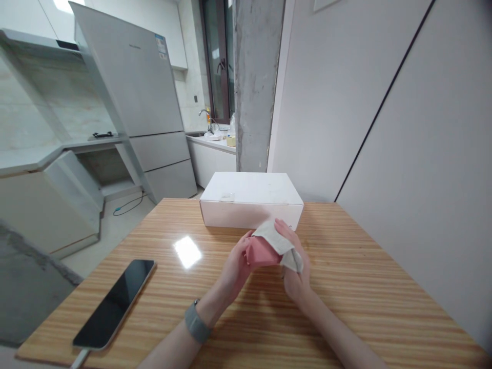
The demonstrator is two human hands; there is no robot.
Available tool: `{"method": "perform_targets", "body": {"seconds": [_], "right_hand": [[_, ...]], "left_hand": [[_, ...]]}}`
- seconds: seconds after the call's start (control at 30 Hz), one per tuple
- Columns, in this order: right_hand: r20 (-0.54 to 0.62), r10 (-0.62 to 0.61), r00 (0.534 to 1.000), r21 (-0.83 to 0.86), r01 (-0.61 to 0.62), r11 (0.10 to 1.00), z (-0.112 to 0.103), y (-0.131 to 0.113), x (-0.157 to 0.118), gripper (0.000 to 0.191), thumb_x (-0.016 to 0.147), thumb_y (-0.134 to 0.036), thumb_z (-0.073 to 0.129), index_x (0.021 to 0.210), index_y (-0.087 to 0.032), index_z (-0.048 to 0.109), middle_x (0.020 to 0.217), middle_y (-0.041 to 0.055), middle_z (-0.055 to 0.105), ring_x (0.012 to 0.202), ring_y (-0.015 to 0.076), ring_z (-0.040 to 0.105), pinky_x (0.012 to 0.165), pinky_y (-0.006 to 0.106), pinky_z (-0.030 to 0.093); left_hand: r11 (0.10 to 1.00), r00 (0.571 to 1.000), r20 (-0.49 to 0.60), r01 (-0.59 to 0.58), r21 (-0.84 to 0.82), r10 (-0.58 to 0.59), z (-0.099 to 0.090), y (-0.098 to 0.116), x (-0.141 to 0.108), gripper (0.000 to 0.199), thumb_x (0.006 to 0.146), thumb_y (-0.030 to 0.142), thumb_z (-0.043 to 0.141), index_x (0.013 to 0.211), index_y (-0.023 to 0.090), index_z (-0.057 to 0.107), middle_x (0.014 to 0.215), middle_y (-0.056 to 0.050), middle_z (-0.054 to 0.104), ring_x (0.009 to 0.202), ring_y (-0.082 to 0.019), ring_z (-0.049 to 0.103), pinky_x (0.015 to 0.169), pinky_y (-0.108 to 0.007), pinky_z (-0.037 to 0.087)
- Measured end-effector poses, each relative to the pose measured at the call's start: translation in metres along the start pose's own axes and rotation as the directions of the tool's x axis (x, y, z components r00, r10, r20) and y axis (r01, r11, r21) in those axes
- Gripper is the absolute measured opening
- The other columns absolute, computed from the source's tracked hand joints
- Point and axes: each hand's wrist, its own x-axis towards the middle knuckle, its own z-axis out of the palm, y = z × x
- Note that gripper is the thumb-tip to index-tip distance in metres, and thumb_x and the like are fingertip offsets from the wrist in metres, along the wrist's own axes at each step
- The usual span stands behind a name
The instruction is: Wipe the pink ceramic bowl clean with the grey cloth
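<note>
Above the table's middle, my left hand (237, 266) grips the left side of a small pink object (263, 252) with flat faces and an angular edge; its exact kind I cannot make out. A light grey cloth (273, 237) lies over the top and right side of it. My right hand (298, 269) is closed on the cloth, pressing it against the pink object, and part of the cloth bunches by the thumb. The object's right end is hidden by cloth and fingers. A grey band (198, 322) circles my left wrist.
A closed white box (251, 215) stands on the wooden table (357, 287) just beyond my hands. At the left lies a dark-screened phone (115, 303) with a white cable (80, 359) plugged in. A white wall (423, 179) borders the right; a fridge (134, 92) stands behind.
</note>
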Motion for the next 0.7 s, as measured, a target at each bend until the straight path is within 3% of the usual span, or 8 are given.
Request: {"method": "perform_targets", "body": {"seconds": [0.07, 0.17, 0.37, 0.47, 0.57, 0.7], "right_hand": [[-0.091, 0.178, 0.980, 0.160, -0.162, 0.974, 0.000, 0.004, 0.003, 0.040, 0.094, -0.039, 0.040, 0.128, -0.025, 0.056, 0.135, 0.0062, 0.057, 0.127, 0.0267, 0.048, 0.109, 0.049, 0.033], [-0.105, 0.351, 0.930, 0.299, -0.307, 0.903, -0.001, 0.004, 0.009, 0.039, 0.090, -0.041, 0.046, 0.123, -0.025, 0.060, 0.126, 0.0052, 0.064, 0.122, 0.0248, 0.053, 0.107, 0.043, 0.037], [-0.078, 0.378, 0.923, 0.317, -0.336, 0.887, 0.004, 0.001, 0.008, 0.034, 0.091, -0.039, 0.046, 0.116, -0.026, 0.065, 0.124, 0.0042, 0.066, 0.121, 0.0247, 0.054, 0.108, 0.043, 0.036], [-0.054, 0.263, 0.963, 0.250, -0.242, 0.937, 0.006, 0.001, 0.000, 0.036, 0.093, -0.039, 0.043, 0.122, -0.027, 0.061, 0.130, 0.0054, 0.061, 0.124, 0.0257, 0.052, 0.108, 0.046, 0.035], [0.044, 0.034, 0.998, 0.045, -0.036, 0.998, 0.003, -0.003, -0.005, 0.040, 0.095, -0.039, 0.037, 0.129, -0.027, 0.055, 0.143, 0.0065, 0.048, 0.131, 0.0281, 0.043, 0.110, 0.051, 0.031], [0.291, -0.209, 0.934, -0.182, 0.268, 0.946, -0.003, -0.012, -0.004, 0.047, 0.093, -0.035, 0.037, 0.139, -0.028, 0.043, 0.152, 0.0048, 0.033, 0.141, 0.0348, 0.022, 0.110, 0.062, 0.023]], "left_hand": [[0.998, 0.997, 0.067, 0.043, -0.041, -0.040, -0.001, 0.000, -0.002, 0.050, 0.076, 0.035, 0.071, 0.122, 0.020, 0.059, 0.124, -0.012, 0.061, 0.116, -0.029, 0.055, 0.092, -0.038, 0.046], [0.996, 0.995, 0.087, 0.050, -0.079, -0.043, -0.002, -0.003, -0.005, 0.066, 0.066, 0.029, 0.080, 0.127, 0.017, 0.056, 0.122, -0.013, 0.062, 0.117, -0.028, 0.054, 0.097, -0.037, 0.042], [0.983, 0.985, 0.138, 0.123, -0.139, -0.104, -0.001, -0.005, -0.004, 0.070, 0.070, 0.027, 0.077, 0.133, 0.020, 0.049, 0.130, -0.013, 0.057, 0.117, -0.028, 0.054, 0.098, -0.039, 0.042], [0.990, 0.997, 0.053, 0.065, -0.127, -0.059, 0.000, -0.004, -0.002, 0.073, 0.067, 0.031, 0.079, 0.132, 0.019, 0.048, 0.127, -0.014, 0.058, 0.113, -0.027, 0.056, 0.095, -0.037, 0.044], [0.998, 0.999, -0.045, -0.017, -0.066, 0.014, -0.002, -0.004, -0.001, 0.080, 0.062, 0.031, 0.082, 0.132, 0.019, 0.046, 0.120, -0.013, 0.062, 0.108, -0.025, 0.059, 0.092, -0.035, 0.046], [0.995, 0.989, -0.121, -0.084, 0.045, 0.089, -0.002, -0.004, -0.001, 0.069, 0.063, 0.027, 0.082, 0.124, 0.021, 0.052, 0.117, -0.011, 0.064, 0.104, -0.023, 0.061, 0.087, -0.031, 0.048]]}}
